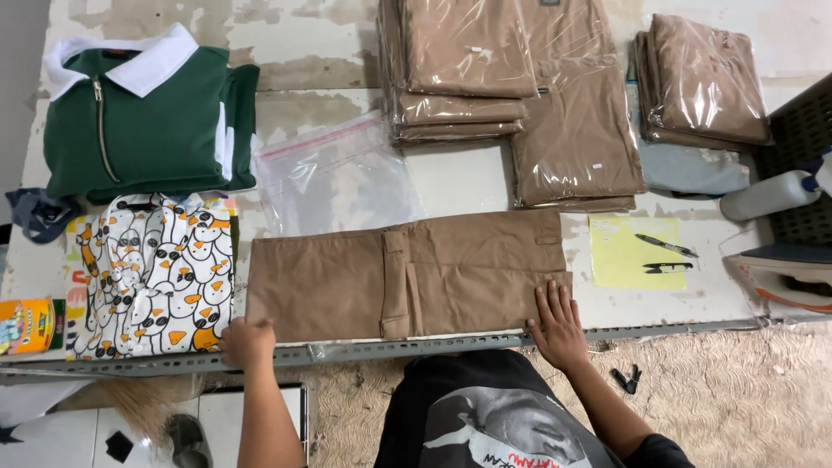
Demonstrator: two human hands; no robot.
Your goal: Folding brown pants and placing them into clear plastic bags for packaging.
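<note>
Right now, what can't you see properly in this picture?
Head view only:
- Left hand fingers: curled over the brown trousers' corner, so its grip is unclear.
- Iron: cut off by the right edge.
- Lower packed trousers: hidden by the bag on top.
- Small black tool on yellow paper: too small.

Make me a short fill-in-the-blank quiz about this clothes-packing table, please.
1. Both hands rest on folded trousers coloured ____.
2. The zipped top at the far left is green with a ____ collar.
3. The pen lies on a sheet of ____ paper.
4. The right hand lies ____ on the trousers.

Missing words: tan; white; yellow; flat
</note>
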